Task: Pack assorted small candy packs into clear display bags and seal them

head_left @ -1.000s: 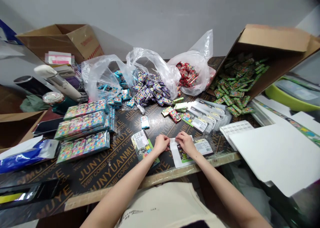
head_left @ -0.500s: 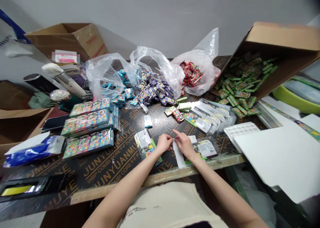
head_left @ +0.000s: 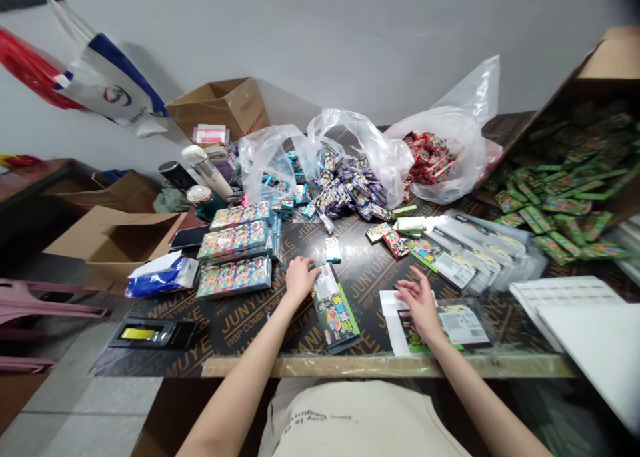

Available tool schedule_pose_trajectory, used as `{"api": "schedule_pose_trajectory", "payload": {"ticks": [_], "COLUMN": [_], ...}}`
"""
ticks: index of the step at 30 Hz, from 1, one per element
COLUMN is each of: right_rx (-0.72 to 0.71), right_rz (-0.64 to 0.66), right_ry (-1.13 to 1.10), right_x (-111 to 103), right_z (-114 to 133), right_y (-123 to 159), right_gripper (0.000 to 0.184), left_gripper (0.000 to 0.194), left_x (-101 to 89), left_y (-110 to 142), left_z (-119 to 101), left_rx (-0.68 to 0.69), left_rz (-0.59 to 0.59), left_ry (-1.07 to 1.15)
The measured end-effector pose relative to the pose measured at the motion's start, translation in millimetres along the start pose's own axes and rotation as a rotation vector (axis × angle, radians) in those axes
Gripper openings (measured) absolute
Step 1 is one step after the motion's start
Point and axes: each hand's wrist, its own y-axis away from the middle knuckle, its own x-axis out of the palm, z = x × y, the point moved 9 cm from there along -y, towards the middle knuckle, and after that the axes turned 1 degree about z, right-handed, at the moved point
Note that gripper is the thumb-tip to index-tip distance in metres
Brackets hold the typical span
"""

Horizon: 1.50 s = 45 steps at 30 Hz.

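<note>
The left hand (head_left: 300, 280) is partly curled, its fingertips by the far left corner of the printed packet (head_left: 339, 317); whether the corner is pinched or merely touched cannot be told. The right hand (head_left: 419, 302) is held loosely open, fingers spread and slightly bent, over the white sheet (head_left: 393, 317); nothing is seen gripped by it. A labelled card (head_left: 465, 327) is laid flat just right of that hand. The packet is laid slantwise between the hands, seemingly so that it can be reached by either.

By colour, small packs are kept apart: blue packs (head_left: 300, 193), purple packs (head_left: 350, 187) and red packs (head_left: 430, 158) are grouped from left to right at the far side, around or in clear bags (head_left: 367, 127). The green packs (head_left: 555, 210) are held in a tilted carton (head_left: 613, 57), its mouth turned towards the workspace, probably for easy reach. Clear sleeves (head_left: 480, 257) are fanned to the right, so that their edges are exposed. Wrapped sets (head_left: 235, 275) are stacked at the left, apparently to be kept out of the hands' way.

A strip of dark tabletop (head_left: 370, 310) is left between packet and sheet, and sideways room is given there. On the near side, movement is bounded by the wooden edge (head_left: 350, 365), to which both packet and sheet are close. Towards the far side, the way is narrowed by a small white box (head_left: 333, 250) and a loose red pack (head_left: 396, 244).
</note>
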Motion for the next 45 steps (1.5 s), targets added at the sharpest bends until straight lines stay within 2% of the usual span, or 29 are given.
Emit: {"api": "schedule_pose_trajectory", "payload": {"ticks": [2, 4, 9, 14, 19, 22, 25, 28, 31, 33, 37, 41, 45], "right_rx": [0.017, -0.004, -0.153, -0.292, -0.363, -0.375, -0.343, -0.252, -0.121, -0.062, -0.05, -0.074, -0.114], "right_rz": [-0.002, -0.002, 0.025, 0.151, 0.268, 0.291, 0.361, 0.511, 0.689, 0.757, 0.759, 0.721, 0.696], "right_ry": [-0.016, 0.012, 0.138, 0.158, 0.158, 0.154, 0.128, 0.103, 0.084, 0.076, 0.103, 0.128, 0.143], "right_x": [1, 4, 22, 66, 108, 118, 126, 140, 157, 165, 172, 175, 174], "right_z": [3, 11, 60, 118, 147, 161, 175, 177, 165, 155, 142, 139, 138], "right_y": [1, 1, 0, 0, 4, 5, 3, 3, 7, 10, 11, 13, 16], "right_gripper": [0.063, 0.063, 0.058, 0.063, 0.065, 0.064, 0.067, 0.067, 0.063, 0.064, 0.064, 0.063, 0.06], "left_gripper": [0.019, 0.017, 0.013, 0.012, 0.009, 0.011, 0.015, 0.015, 0.012, 0.008, 0.008, 0.005, 0.014], "left_x": [-8.2, -7.8, -9.7, -20.4, -31.0, -33.8, -33.8, -31.9, -33.6, -35.2, -38.3, -38.2, -37.3], "left_y": [-3, -2, 1, 17, 47, 62, 70, 72, 71, 70, 71, 72, 71], "left_z": [10, 9, -28, -69, -91, -99, -102, -105, -106, -106, -107, -106, -101], "left_rx": [0.017, 0.053, 0.18, 0.313, 0.477, 0.597, 0.632, 0.617, 0.571, 0.549, 0.507, 0.473, 0.432], "left_rz": [-0.001, 0.001, 0.007, 0.078, 0.06, 0.042, 0.038, 0.053, 0.045, 0.035, 0.002, -0.025, -0.095], "left_ry": [-0.011, 0.007, 0.099, 0.167, 0.149, 0.133, 0.126, 0.11, 0.142, 0.171, 0.197, 0.202, 0.212]}}
